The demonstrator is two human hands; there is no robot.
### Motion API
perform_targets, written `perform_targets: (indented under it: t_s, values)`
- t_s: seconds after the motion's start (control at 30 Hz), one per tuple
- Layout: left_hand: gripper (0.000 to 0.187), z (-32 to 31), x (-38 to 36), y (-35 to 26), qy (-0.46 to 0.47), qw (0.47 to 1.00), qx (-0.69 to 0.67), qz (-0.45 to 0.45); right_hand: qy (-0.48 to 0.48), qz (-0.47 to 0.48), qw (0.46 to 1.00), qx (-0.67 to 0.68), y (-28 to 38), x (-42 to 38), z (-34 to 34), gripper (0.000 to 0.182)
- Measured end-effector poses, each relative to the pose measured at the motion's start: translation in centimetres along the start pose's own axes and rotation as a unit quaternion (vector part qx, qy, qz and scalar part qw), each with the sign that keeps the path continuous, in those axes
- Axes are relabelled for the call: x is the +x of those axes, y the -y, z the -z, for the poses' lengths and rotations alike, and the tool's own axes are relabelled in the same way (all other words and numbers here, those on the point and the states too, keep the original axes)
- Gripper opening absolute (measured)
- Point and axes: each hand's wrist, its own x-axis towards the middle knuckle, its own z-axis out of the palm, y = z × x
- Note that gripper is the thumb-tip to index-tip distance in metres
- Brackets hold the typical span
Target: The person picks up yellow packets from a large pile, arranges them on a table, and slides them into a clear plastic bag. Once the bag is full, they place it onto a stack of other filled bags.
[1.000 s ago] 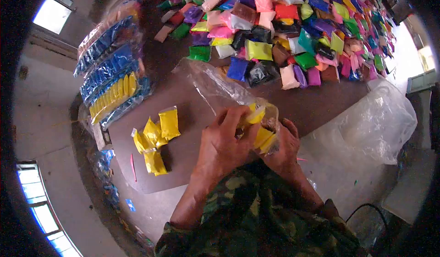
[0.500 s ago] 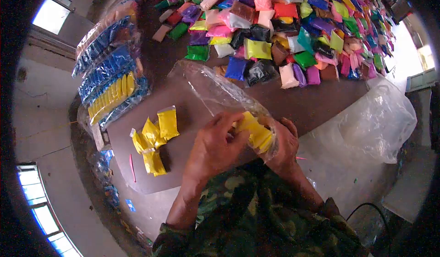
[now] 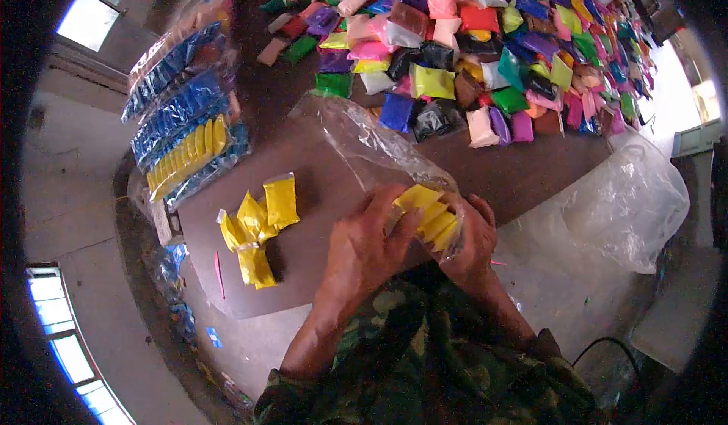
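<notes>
Several yellow packets (image 3: 431,216) sit side by side at the mouth of a clear plastic bag (image 3: 383,141), in front of my body. My left hand (image 3: 370,235) is closed on the packets, its thumb over the near face and its fingers behind. From the other side my right hand (image 3: 473,237) wraps round the bag and the packets in it; part of its fingers is hidden. The rest of the bag stretches away over the brown table (image 3: 326,254). To the left of my left hand lies a small group of loose yellow packets (image 3: 256,220).
A big heap of packets in many colours (image 3: 455,53) covers the far side. Filled clear bags of blue and yellow packets (image 3: 186,148) line the left edge. A pink stick (image 3: 219,275) lies near the front left corner, and a large translucent bag (image 3: 618,201) is at the right.
My left thumb and fingers have shifted slightly right and closed further over the yellow packets, which now sit more evenly in a row. My right hand has barely moved.
</notes>
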Motion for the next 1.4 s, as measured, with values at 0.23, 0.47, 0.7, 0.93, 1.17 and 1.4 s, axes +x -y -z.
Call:
perform_targets:
  t_s: [0.23, 0.47, 0.7, 0.93, 1.17, 1.4]
  values:
    - [0.031, -1.9, -0.9, 0.3, 0.05, 0.994, 0.099, -0.006, -0.012, -0.006, 1.0, 0.003, -0.1, -0.3, -0.1, 0.079]
    - [0.033, -1.1, -0.6, -0.7, -0.001, 0.992, 0.108, -0.064, -0.025, 0.007, 1.0, -0.009, -0.1, -0.3, -0.2, 0.078]
    - [0.03, -1.1, -1.1, -0.6, -0.02, 0.993, 0.085, -0.075, -0.057, 0.046, 0.997, -0.021, 0.2, 0.5, 0.0, 0.069]
    - [0.025, 7.0, -1.6, 2.9, -0.139, 0.967, 0.174, 0.12, -0.041, -0.001, 0.999, -0.013, 0.7, 0.3, 0.0, 0.073]
    - [0.032, 10.1, -2.2, 9.5, -0.1, 0.943, 0.283, 0.143, -0.062, 0.008, 0.998, -0.025, 1.2, 0.4, 0.0, 0.08]
    - [0.043, 9.2, -2.3, 6.0, -0.069, 0.963, 0.199, 0.168, -0.051, -0.015, 0.998, -0.021, 1.3, 0.6, 0.2, 0.077]
